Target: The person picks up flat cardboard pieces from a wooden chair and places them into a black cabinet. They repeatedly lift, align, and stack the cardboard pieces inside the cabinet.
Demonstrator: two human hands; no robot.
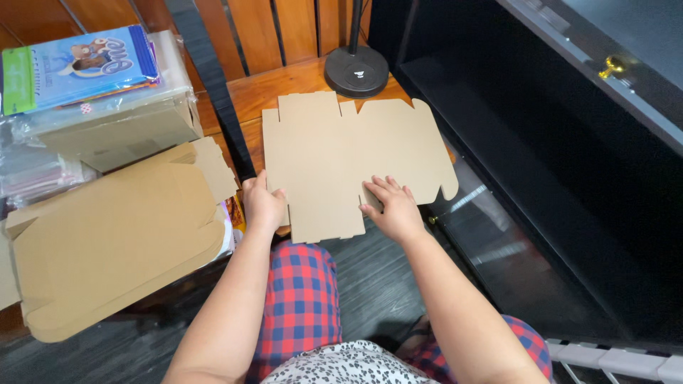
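Flat die-cut cardboard box blank (341,156): light, stiff, creasable; best held at edges. Left hand (262,203) pinches left edge; right hand (393,206) lies spread flat on top.

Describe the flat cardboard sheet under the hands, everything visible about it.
The flat cardboard sheet is plain brown, die-cut and unfolded, with tabs, notches and rounded flaps along its edges and faint crease lines. It lies flat on a wooden surface, its near edge overhanging toward the person's lap. The left hand grips its near-left edge; the right hand presses flat on its near-right part. A round black lamp base stands just beyond its far edge.
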